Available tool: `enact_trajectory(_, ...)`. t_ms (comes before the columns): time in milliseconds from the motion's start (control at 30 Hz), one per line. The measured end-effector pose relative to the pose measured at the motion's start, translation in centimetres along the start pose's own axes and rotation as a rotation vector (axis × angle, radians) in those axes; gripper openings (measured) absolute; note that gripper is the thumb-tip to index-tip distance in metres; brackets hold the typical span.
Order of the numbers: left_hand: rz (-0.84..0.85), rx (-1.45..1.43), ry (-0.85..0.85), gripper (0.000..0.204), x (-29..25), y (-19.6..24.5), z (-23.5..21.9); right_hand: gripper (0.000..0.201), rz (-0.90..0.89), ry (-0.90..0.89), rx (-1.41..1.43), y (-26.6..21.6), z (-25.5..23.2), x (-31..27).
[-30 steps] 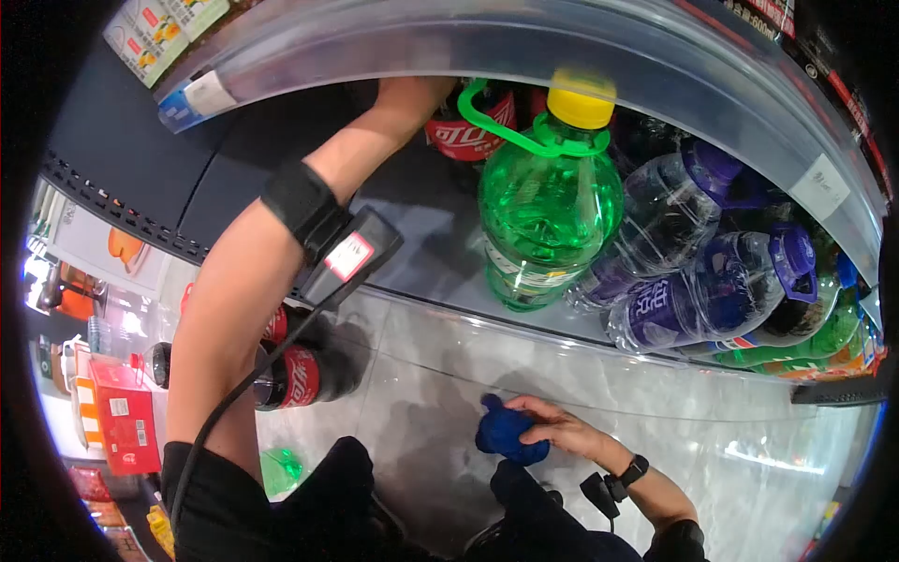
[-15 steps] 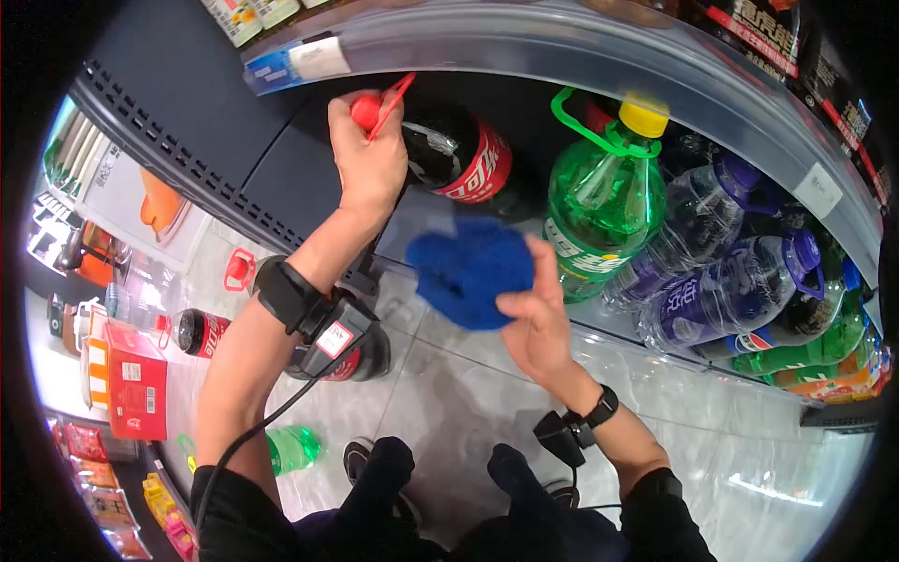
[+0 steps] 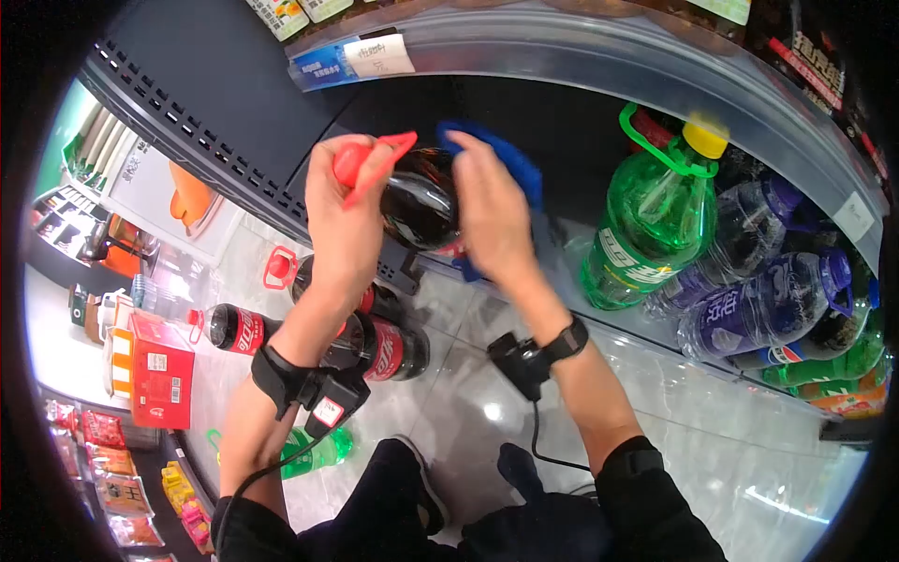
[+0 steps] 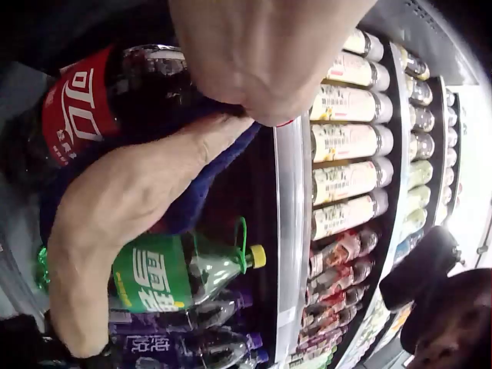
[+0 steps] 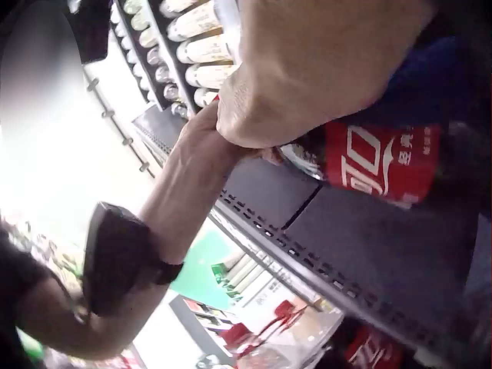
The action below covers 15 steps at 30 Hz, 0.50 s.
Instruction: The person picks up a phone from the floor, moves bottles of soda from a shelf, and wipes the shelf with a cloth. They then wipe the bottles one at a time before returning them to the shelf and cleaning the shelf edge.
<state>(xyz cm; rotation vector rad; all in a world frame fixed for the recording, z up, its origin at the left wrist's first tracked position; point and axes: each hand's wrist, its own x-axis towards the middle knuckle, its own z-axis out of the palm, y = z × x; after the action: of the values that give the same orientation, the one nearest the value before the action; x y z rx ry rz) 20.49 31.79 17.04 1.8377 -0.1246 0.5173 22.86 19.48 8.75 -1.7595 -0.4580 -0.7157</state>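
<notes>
A large cola bottle [image 3: 419, 204] with dark liquid and a red label [image 5: 396, 163] is held over the shelf, tilted toward me. My left hand [image 3: 346, 229] grips its neck at the red cap and the red carrying loop [image 3: 382, 167]. Against the bottle's far side lies a dark blue cloth [image 3: 517, 171], held by my right hand [image 3: 494, 220], whose fingers curve along the bottle. In the left wrist view the cloth [image 4: 196, 196] wraps below the bottle, under the right hand.
On the shelf at right stands a green soda bottle [image 3: 660, 225] with a yellow cap, beside purple-capped water bottles [image 3: 744, 304]. A clear shelf edge [image 3: 524, 51] curves overhead. Several cola bottles [image 3: 389, 348], a green bottle [image 3: 316, 451] and a red box [image 3: 161, 379] stand lower left.
My left hand drew the cola bottle out from behind the shelf lip by its cap. My right hand rose from near the knee with the blue cloth and brought it against the bottle.
</notes>
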Motion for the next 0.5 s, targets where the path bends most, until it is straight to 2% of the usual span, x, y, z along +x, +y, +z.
enact_trajectory(33, 0.002, 0.004, 0.0, 0.014, 0.1, -0.4, -0.5, 0.036, 0.09, -0.066, -0.01, 2.1, -0.7, 0.2)
enact_trajectory(100, 0.115, -0.19, -0.101, 0.013, 0.6, -2.2, -1.7, 0.039, 0.365, 0.009, 0.198, 4.9, -0.4, -1.0)
enact_trajectory(133, 0.07, -0.311, -0.1, 0.012, 1.1, -3.2, -2.4, 0.039, 0.409, -0.022, 0.183, 5.7, -0.4, -1.6)
enact_trajectory(167, 0.151, -0.355, -0.127, 0.007, 1.2, -3.5, -2.7, 0.039, 0.455, -0.051, 0.17, 5.5, -0.3, -1.7)
enact_trajectory(200, 0.159, -0.355, -0.114, 0.004, 1.1, -3.8, -3.0, 0.035, 0.373, -0.081, 0.114, 5.3, -0.1, -1.3)
enact_trajectory(267, 0.174, -0.345, -0.107, 0.006, 1.0, -3.6, -3.2, 0.035, 0.257, -0.235, 0.208, 3.5, -0.6, -0.4)
enact_trajectory(300, 0.178, -0.282, -0.034, 0.009, 0.7, -3.2, -2.8, 0.032, 0.11, -0.205, 0.183, 2.3, -0.1, 0.3)
enact_trajectory(333, 0.177, -0.219, 0.041, 0.014, 0.4, -2.8, -2.4, 0.03, 0.035, -0.184, 0.246, 0.1, -0.1, 1.0)
enact_trajectory(367, 0.171, -0.216, 0.038, 0.014, -0.2, -2.1, -2.2, 0.028, -0.193, -0.193, 0.218, -1.2, -0.2, 1.8)
enact_trajectory(433, 0.266, 0.002, -0.021, 0.016, -1.0, -0.9, -1.7, 0.023, -0.317, -0.303, 0.199, -2.7, -0.6, 3.2)
enact_trajectory(500, 0.268, -0.1, -0.014, 0.012, -0.7, -1.5, -1.0, 0.017, -0.403, -0.268, 0.24, -1.3, 0.0, 4.0)
